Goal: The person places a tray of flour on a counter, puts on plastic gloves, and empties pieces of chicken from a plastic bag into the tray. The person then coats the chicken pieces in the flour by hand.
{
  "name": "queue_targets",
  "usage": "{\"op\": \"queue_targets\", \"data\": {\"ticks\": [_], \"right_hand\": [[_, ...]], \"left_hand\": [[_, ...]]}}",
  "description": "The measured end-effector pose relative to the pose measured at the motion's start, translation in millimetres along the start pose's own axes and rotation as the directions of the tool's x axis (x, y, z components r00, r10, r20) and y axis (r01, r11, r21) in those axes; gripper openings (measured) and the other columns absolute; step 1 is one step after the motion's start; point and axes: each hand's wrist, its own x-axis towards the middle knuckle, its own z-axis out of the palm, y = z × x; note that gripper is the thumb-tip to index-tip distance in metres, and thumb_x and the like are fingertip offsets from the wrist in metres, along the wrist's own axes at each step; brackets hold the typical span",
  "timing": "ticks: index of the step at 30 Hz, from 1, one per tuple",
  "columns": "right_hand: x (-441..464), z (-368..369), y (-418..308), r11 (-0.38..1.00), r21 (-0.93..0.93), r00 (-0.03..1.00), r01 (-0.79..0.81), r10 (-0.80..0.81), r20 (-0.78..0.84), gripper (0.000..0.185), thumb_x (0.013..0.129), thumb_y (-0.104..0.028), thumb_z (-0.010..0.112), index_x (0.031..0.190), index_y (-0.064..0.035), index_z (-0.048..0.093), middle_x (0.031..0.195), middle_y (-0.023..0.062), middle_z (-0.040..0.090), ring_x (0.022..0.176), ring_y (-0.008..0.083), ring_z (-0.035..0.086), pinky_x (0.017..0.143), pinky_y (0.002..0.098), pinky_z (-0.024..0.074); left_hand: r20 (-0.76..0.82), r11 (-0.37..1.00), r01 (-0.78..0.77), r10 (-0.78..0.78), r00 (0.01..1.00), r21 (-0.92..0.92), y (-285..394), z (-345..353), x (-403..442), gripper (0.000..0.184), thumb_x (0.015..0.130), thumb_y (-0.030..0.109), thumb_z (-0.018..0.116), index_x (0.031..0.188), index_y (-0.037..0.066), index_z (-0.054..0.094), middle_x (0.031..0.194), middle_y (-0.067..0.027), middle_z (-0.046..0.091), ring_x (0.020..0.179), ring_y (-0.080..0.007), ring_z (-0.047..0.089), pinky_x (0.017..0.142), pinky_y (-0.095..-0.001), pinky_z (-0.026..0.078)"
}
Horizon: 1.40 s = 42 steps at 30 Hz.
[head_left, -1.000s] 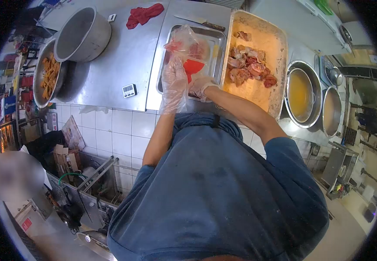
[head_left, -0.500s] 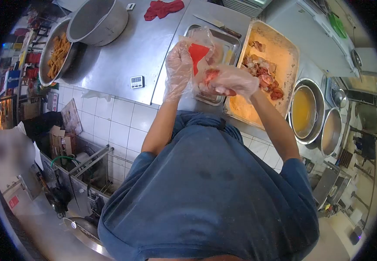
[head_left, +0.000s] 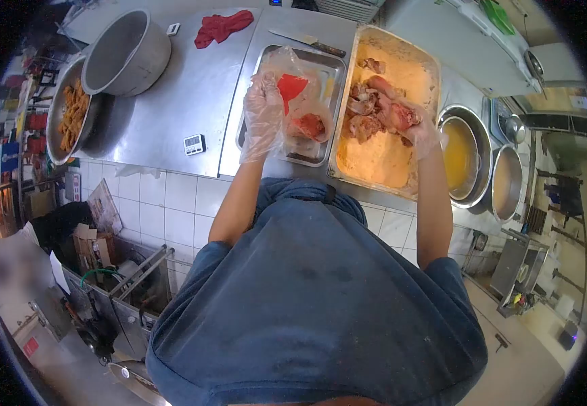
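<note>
My left hand (head_left: 261,111), in a clear plastic glove, is closed on the edge of a clear plastic bag (head_left: 295,62) with a red patch on it. A piece of raw meat (head_left: 309,126) shows low in the bag, above a metal tray (head_left: 320,157). My right hand (head_left: 427,134), gloved too, is over the right side of a larger tray (head_left: 342,157) with orange-yellow powder inside. Its fingers are closed around a raw meat piece (head_left: 401,116), beside several others (head_left: 368,101); the fingertips are partly hidden.
A knife (head_left: 313,44) lies behind the trays. Metal bowls with yellow liquid (head_left: 457,154) stand at right. Left are a timer (head_left: 194,144), a red cloth (head_left: 222,28), a large pot (head_left: 127,57) and a bowl of fried pieces (head_left: 71,118). Another person (head_left: 12,271) is at far left.
My right hand has moved right, from beside the bag to the powder tray. A meat piece now shows in the bag. My left hand still holds the bag; the view has shifted slightly.
</note>
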Motion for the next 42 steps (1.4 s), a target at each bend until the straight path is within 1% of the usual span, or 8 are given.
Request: {"op": "queue_targets", "data": {"ticks": [9, 12, 14, 19, 23, 30, 35, 42], "right_hand": [[-31, 55, 33, 0.882, 0.446, 0.985, 0.153, -0.102, -0.138, 0.029, 0.097, -0.021, 0.058, 0.116, 0.0002, 0.062, 0.127, 0.0244, 0.058, 0.12, 0.0429, 0.056, 0.11, 0.0524, 0.0449], [-40, 108, 91, 0.946, -0.136, 0.956, 0.293, -0.286, 0.07, 0.027, 0.097, -0.024, 0.061, 0.11, -0.0015, 0.066, 0.122, 0.0183, 0.062, 0.119, 0.0337, 0.058, 0.105, 0.0451, 0.0486], [-39, 143, 113, 0.389, -0.839, 0.925, 0.379, -0.144, 0.351, 0.034, 0.098, -0.018, 0.057, 0.13, -0.0059, 0.064, 0.118, 0.0136, 0.068, 0.115, 0.0272, 0.061, 0.102, 0.0376, 0.048], [83, 92, 199, 0.385, -0.873, 0.953, 0.3, -0.086, 0.29, 0.023, 0.094, -0.019, 0.061, 0.112, -0.0058, 0.067, 0.103, 0.0103, 0.068, 0.099, 0.024, 0.065, 0.089, 0.0366, 0.0516], [122, 104, 221, 0.126, -0.911, 0.897, 0.393, -0.27, 0.35, 0.025, 0.094, -0.021, 0.061, 0.114, -0.0063, 0.066, 0.104, 0.0096, 0.068, 0.098, 0.0239, 0.065, 0.088, 0.0375, 0.0525], [128, 106, 232, -0.024, -0.935, 0.913, 0.355, -0.207, 0.352, 0.028, 0.094, -0.025, 0.061, 0.116, -0.0074, 0.065, 0.107, 0.0084, 0.068, 0.097, 0.0238, 0.066, 0.086, 0.039, 0.0541], [92, 89, 208, 0.009, -0.937, 0.929, 0.348, 0.131, 0.346, 0.03, 0.094, -0.027, 0.062, 0.117, -0.0081, 0.064, 0.108, 0.0075, 0.068, 0.096, 0.0237, 0.066, 0.084, 0.0401, 0.0552], [74, 97, 172, 0.807, -0.571, 0.912, -0.15, 0.336, 0.235, 0.048, 0.099, -0.041, 0.054, 0.135, -0.009, 0.054, 0.127, 0.0082, 0.063, 0.107, 0.0268, 0.065, 0.09, 0.0483, 0.0553]], "left_hand": [[0.009, 0.997, 0.017, -0.016, 1.0, -0.07, 5, 2, -4, 0.032, 0.109, 0.026, 0.046, 0.104, 0.003, 0.067, 0.09, 0.0009, 0.065, 0.078, -0.0058, 0.056, 0.07, -0.0245, 0.048], [0.026, 0.982, 0.1, -0.097, 0.995, -0.16, 5, 5, -6, 0.026, 0.108, 0.02, 0.045, 0.103, 0.002, 0.064, 0.097, -0.0003, 0.061, 0.084, -0.0075, 0.055, 0.073, -0.0259, 0.047], [0.03, 1.0, 0.022, -0.021, 0.999, -0.014, 3, 8, -9, 0.029, 0.108, 0.021, 0.045, 0.107, 0.002, 0.066, 0.094, -0.0022, 0.067, 0.083, -0.0099, 0.059, 0.074, -0.0277, 0.05], [0.15, 0.931, -0.063, 0.009, 0.989, 0.36, 30, 17, -25, 0.028, 0.105, 0.022, 0.049, 0.109, 0.003, 0.069, 0.097, -0.0093, 0.071, 0.09, -0.0176, 0.064, 0.08, -0.0352, 0.051], [0.057, 0.911, -0.301, 0.298, 0.953, 0.283, 25, 23, -27, 0.031, 0.103, 0.024, 0.052, 0.092, 0.0, 0.066, 0.069, -0.0082, 0.061, 0.064, -0.0195, 0.058, 0.061, -0.0376, 0.046], [-0.045, 0.975, -0.099, 0.11, 0.993, 0.198, 10, 17, -22, 0.033, 0.104, 0.028, 0.054, 0.09, 0.0, 0.066, 0.069, -0.0084, 0.058, 0.066, -0.0173, 0.056, 0.061, -0.0368, 0.044], [0.079, 0.938, 0.063, -0.096, 0.992, 0.341, 36, 2, -17, 0.032, 0.106, 0.029, 0.048, 0.106, 0.003, 0.065, 0.094, -0.0129, 0.07, 0.089, -0.0241, 0.066, 0.078, -0.0403, 0.05], [-0.015, 0.97, -0.042, 0.046, 0.999, 0.24, -32, -39, 9, 0.036, 0.103, 0.028, 0.055, 0.13, 0.005, 0.055, 0.105, -0.0096, 0.066, 0.085, -0.0201, 0.063, 0.076, -0.0372, 0.051]]}}
